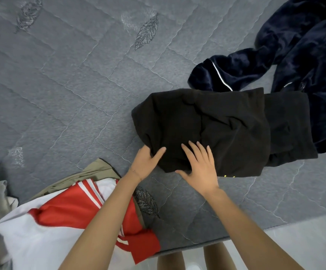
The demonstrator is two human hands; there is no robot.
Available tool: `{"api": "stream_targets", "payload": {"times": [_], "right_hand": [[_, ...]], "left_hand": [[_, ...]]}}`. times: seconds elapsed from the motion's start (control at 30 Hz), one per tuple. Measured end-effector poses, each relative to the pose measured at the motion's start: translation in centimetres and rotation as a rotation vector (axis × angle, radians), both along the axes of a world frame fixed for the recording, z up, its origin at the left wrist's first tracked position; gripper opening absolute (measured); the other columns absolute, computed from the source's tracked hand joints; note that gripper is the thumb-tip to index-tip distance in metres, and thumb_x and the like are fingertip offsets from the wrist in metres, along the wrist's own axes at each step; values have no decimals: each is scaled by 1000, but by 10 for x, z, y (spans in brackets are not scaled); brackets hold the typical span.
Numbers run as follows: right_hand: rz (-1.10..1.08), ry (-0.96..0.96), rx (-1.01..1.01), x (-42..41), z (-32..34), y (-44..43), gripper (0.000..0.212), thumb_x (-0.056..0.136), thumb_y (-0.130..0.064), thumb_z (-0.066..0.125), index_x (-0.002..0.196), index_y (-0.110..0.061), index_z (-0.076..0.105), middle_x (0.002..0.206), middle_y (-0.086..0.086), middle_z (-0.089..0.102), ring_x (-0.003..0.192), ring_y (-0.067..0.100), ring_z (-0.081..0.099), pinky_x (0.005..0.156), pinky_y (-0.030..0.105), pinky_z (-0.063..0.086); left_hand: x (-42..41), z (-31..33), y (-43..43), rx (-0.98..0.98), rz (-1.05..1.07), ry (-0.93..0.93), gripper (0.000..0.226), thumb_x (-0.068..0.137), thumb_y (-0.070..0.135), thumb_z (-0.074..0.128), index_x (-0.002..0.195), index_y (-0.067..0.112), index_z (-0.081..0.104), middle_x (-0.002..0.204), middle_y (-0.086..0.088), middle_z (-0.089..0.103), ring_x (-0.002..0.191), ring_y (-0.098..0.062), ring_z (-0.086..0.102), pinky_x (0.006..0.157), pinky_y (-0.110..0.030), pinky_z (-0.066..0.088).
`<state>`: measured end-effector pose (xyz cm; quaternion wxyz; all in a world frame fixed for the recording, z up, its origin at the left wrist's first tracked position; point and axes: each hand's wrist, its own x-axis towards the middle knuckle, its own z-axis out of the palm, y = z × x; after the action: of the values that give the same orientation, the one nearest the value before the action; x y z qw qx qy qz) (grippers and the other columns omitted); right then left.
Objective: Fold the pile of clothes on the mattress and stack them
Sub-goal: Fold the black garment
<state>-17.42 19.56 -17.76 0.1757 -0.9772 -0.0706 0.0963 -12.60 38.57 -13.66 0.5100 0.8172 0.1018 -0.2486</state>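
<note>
On the mattress (60,84) a navy robe (304,55) sprawled unfolded toward the far right corner; the pile (51,221), white and red over khaki, lay at the near left corner. Between them, close to the near edge, sat the black top (207,123), folded into a block with its long axis left to right (a lower black layer jutted out at the right). Both hands were at its near left corner, just apart: the left hand (145,164) gripped the edge, thumb on top; the right hand (199,168) lay flat, fingers spread, pressing down. The block stretched away rightward, so the right hand looked nearer for the next fold
</note>
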Motion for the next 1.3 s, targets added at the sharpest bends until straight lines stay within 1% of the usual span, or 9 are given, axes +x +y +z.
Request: {"api": "stream_targets", "payload": {"times": [0.1,0.27,0.5,0.73,0.8,0.93,1.03,1.17,1.3], "right_hand": [[28,58,-28,-3,1,-1,90,72,-51,74,148,-23,33,151,7,37,142,29,27,118,43,0],[31,-6,24,-5,4,1,75,73,-37,79,139,-17,48,142,8,49,137,28,35,117,44,6],[-19,-3,186,-10,11,27,67,78,-38,75,137,-17,50,140,4,50,131,22,43,117,39,17],[-44,70,184,-19,12,21,75,79,-44,72,144,-21,41,148,4,42,138,23,33,117,41,11],[-24,132,168,-21,12,19,76,81,-46,70,146,-23,38,151,4,37,141,23,28,118,39,6],[-16,194,160,-20,11,19,73,84,-44,67,147,-22,36,154,4,32,144,24,23,117,35,1],[-22,155,178,-18,11,21,70,84,-38,69,145,-20,40,152,6,35,143,27,26,117,37,4],[21,162,101,-9,8,20,70,88,-42,63,148,-23,33,157,6,24,147,26,11,117,37,-4],[59,274,80,3,6,18,68,92,-47,54,150,-24,29,160,5,13,149,26,2,117,36,-5]], "left_hand": [[-10,-5,8,93,-242,88,42,85,29,71,118,9,55,104,10,54,99,-4,52,75,-6,36],[-19,-15,40,334,-280,90,28,86,22,69,68,14,50,67,4,49,73,-14,53,57,-21,27],[-24,18,36,-120,89,-105,24,93,9,59,117,11,58,110,8,62,99,18,54,87,-4,39],[-32,6,45,275,-45,-174,41,100,23,46,138,10,44,119,-9,63,102,-24,60,85,-28,43],[-31,-7,51,251,29,2,32,100,22,46,129,8,51,116,-7,62,107,-23,59,91,-28,43],[-29,-22,54,307,211,220,16,95,20,55,83,9,52,74,-14,63,64,-30,64,73,-41,53],[-26,-19,48,530,263,34,22,93,20,57,110,7,52,103,-17,61,93,-35,61,82,-41,48],[-14,-29,28,791,-141,-396,53,93,33,53,142,18,40,139,-20,44,126,-37,43,101,-52,38],[5,-47,19,850,-490,-349,64,95,54,27,152,30,10,159,-9,15,146,-29,11,115,-57,16]]}}
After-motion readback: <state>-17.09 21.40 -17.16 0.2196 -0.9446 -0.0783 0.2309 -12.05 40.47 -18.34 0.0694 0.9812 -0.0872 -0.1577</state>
